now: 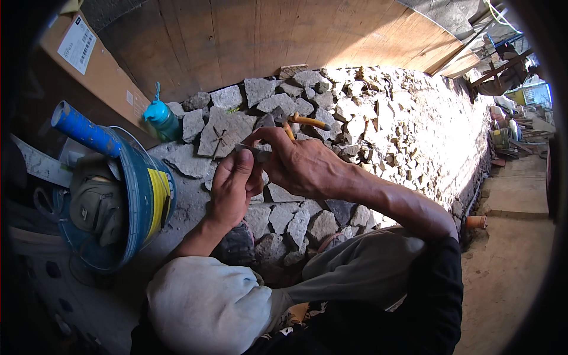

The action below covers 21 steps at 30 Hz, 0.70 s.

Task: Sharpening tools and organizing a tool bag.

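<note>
My left hand (235, 183) and my right hand (302, 165) meet in the middle of the view, fingers closed around a small grey piece (260, 154) that I cannot clearly make out. My left thumb presses at its left side, and my right fingers curl over it from above. Just behind my right hand are orange-handled pliers (307, 121); I cannot tell if they touch it. A flat stone slab (210, 127) with crossed thin dark rods (219, 138) on it lies beyond my left hand.
Broken stones (367, 118) cover the ground ahead, up to a plywood panel (278, 35). At left stand a blue bucket (130, 236) holding a green bag (92, 207) and blue tube (83, 127), a teal bottle (163, 121) and cardboard box (100, 83). A concrete path (509, 248) runs along the right.
</note>
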Tool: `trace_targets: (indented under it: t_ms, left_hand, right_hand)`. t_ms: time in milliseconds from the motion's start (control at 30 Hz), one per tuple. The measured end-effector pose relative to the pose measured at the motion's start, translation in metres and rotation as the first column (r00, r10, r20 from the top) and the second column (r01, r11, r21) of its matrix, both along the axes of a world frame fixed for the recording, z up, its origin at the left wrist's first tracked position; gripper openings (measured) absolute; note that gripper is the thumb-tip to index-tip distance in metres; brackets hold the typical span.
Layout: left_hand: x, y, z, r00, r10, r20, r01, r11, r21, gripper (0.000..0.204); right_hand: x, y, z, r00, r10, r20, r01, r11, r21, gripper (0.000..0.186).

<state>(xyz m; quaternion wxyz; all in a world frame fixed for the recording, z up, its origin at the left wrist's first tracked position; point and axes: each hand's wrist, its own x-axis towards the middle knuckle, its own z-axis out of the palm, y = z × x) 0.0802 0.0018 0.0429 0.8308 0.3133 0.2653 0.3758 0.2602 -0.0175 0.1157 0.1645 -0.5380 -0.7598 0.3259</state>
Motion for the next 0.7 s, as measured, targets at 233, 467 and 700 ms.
trace_targets:
  t_ms: [233,467,700]
  left_hand:
    - [-0.004,0.003,-0.007,0.999,-0.028,-0.041,0.030,0.999,0.041,0.037]
    - [-0.003,0.005,0.004,0.999,-0.028,-0.032,0.030,0.998,0.051,0.041]
    - [-0.003,0.004,0.008,0.997,-0.071,-0.009,0.071,0.997,-0.014,0.043]
  right_hand:
    - [0.001,0.001,-0.008,0.996,0.017,0.086,-0.030,0.988,0.148,0.039]
    - [0.009,0.005,-0.004,0.995,-0.104,-0.010,0.104,0.988,0.116,0.036]
    - [0.012,0.003,0.006,0.992,-0.115,-0.054,0.122,0.979,0.163,0.039]
